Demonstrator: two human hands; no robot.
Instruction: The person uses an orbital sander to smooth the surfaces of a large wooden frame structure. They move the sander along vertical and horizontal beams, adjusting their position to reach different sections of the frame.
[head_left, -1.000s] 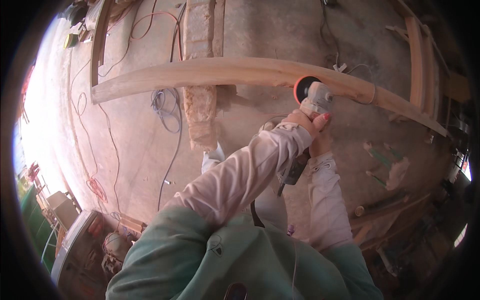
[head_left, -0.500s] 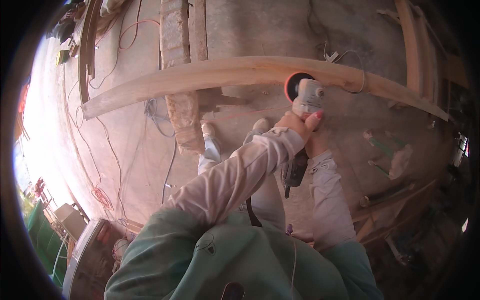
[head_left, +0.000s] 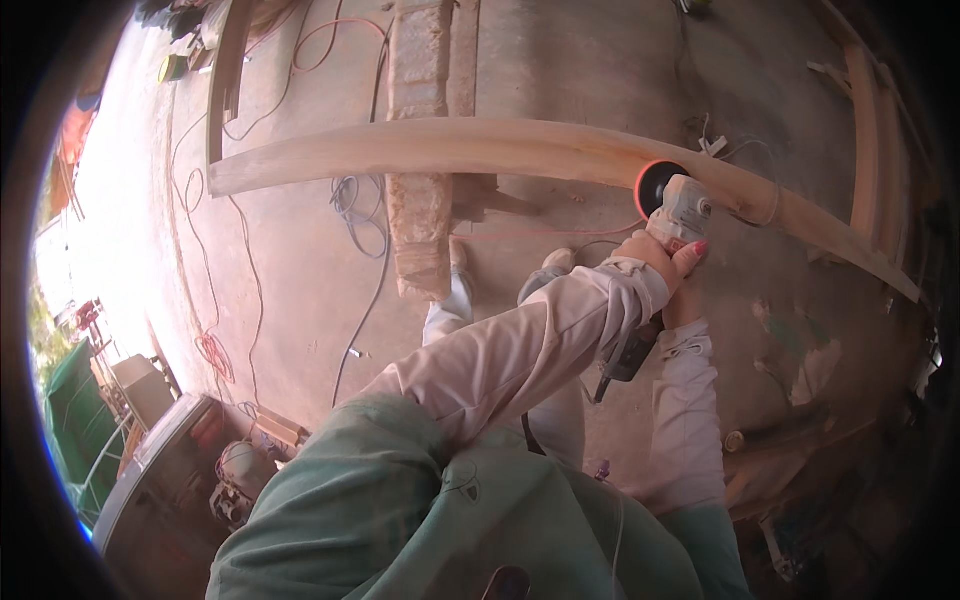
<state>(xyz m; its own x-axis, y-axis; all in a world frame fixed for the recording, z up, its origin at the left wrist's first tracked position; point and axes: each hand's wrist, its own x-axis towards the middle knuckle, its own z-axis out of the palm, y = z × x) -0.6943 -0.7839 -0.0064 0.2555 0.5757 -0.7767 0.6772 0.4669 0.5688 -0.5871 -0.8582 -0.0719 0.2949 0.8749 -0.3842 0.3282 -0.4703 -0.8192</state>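
Observation:
A long curved wooden beam [head_left: 480,148] lies across a rough block support [head_left: 420,210] above the concrete floor. An angle grinder [head_left: 672,205] with an orange sanding disc presses against the beam's near edge at the right. My left hand [head_left: 660,252] wraps the grinder's grey head from above, its sleeve reaching across my body. My right hand [head_left: 678,310] grips the dark rear body of the grinder below; it is mostly hidden behind the left wrist and the tool.
Cables [head_left: 350,200] trail over the floor under the beam. More timber [head_left: 868,130] lies at the far right. A machine and clutter [head_left: 170,450] stand at the lower left. My shoes [head_left: 555,262] are near the block support.
The view has shifted, so the beam and block sit lower and more to the right in frame. The grinder stays on the beam's edge with both hands on it.

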